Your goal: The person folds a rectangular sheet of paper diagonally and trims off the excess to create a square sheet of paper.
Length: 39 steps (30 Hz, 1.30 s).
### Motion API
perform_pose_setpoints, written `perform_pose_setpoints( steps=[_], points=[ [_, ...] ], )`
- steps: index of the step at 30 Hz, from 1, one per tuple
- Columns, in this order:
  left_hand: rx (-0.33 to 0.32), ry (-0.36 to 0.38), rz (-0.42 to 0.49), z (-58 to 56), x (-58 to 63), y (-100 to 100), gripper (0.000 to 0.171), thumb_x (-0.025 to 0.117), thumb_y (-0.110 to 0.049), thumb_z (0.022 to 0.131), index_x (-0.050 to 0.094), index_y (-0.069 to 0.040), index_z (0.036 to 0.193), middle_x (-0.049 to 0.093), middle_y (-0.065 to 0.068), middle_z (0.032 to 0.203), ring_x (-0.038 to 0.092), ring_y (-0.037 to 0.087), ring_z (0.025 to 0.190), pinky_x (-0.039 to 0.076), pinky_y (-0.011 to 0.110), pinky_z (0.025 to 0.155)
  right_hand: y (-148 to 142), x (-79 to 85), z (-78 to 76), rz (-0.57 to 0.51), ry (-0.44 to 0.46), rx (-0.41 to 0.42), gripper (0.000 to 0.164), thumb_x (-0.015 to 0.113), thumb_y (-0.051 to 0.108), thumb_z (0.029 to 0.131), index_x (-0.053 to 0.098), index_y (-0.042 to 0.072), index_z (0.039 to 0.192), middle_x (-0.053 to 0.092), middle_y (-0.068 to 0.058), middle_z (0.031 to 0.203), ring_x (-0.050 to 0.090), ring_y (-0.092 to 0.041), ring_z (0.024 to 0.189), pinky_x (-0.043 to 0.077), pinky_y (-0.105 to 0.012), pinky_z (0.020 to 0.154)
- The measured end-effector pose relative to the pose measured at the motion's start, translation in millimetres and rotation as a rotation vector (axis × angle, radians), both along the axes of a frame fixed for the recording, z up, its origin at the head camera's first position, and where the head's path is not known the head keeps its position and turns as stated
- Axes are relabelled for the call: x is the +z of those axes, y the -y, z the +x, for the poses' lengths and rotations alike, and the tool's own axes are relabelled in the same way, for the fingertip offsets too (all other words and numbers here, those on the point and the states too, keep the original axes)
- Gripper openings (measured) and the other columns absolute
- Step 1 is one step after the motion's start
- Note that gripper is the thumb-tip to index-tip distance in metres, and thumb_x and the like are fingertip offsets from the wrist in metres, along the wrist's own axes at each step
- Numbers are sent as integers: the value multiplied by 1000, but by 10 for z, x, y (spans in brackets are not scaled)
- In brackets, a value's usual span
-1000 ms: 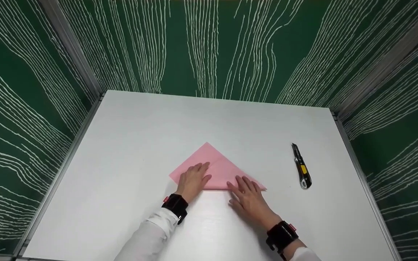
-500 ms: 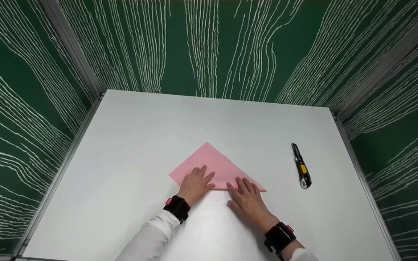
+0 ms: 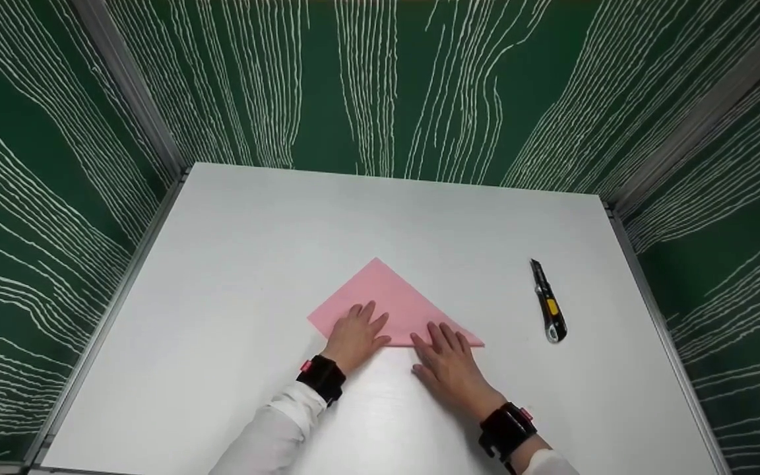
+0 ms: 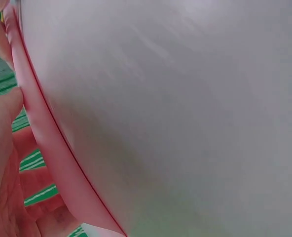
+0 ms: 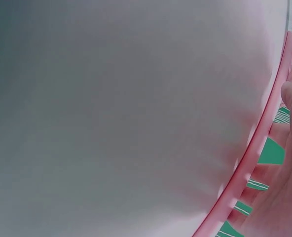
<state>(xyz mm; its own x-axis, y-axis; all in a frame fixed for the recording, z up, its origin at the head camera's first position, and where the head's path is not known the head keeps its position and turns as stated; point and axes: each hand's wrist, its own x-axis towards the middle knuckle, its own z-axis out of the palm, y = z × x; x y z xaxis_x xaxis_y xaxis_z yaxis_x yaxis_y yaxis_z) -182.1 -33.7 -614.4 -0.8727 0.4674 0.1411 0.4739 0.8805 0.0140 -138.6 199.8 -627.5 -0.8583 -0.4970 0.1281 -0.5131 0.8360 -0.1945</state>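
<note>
A folded sheet of pink paper (image 3: 380, 290) lies on the white table, its top corner pointing away and its folded edge toward me. On its left part rests my left hand (image 3: 353, 338), fingers spread and thumb near the folded edge. My right hand (image 3: 452, 369) touches the right part with its fingertips, the thumb on the bare table just below the edge. The left wrist view has the folded edge (image 4: 52, 133) running alongside the left hand's fingers. In the right wrist view the paper's edge (image 5: 249, 163) passes in front of the right hand's fingers.
A black and yellow utility knife (image 3: 549, 302) lies on the table (image 3: 235, 264) to the right of the paper. Green panels (image 3: 320, 86) with white wavy lines enclose the back and both sides. Black cameras are strapped to both wrists.
My left hand has slid slightly toward me and right along the paper, its fingers spreading more. The right hand has barely shifted. The paper and the knife stay put.
</note>
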Motion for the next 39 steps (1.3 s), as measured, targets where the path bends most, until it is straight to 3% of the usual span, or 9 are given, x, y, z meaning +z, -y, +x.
perform_pose_setpoints(
  steps=[6,27,36,37,39],
  points=[
    [10,36,52,7,3,-6,48,54,-46,92,56,-19,132,54,15,135,54,32,118,55,43,80,8,-1,3,9,6,-3,56,57,40,91,45,16,140,39,-23,145,35,-44,134,27,-63,106],
    [45,70,-16,8,25,-44,52,54,-48,91,53,-20,135,52,13,137,52,30,120,55,41,81,30,-4,14,37,20,2,56,55,41,92,45,14,140,37,-25,146,33,-46,135,26,-64,106],
    [36,10,-18,34,24,-43,50,57,-46,90,55,-20,133,54,12,134,53,29,116,54,38,78,104,35,30,11,25,25,53,57,40,91,49,17,138,37,-28,144,32,-50,133,25,-72,101],
    [29,-14,-17,20,-42,-39,52,53,-49,91,52,-21,135,52,12,137,51,28,118,54,37,78,108,28,30,16,19,30,53,58,40,91,49,17,138,38,-28,144,32,-50,133,25,-72,100],
    [26,-19,-20,30,-42,-37,52,52,-49,92,51,-21,136,51,13,137,51,29,117,54,37,79,113,18,29,22,12,33,53,58,41,91,50,18,137,38,-27,144,33,-50,132,25,-73,99]
  ],
)
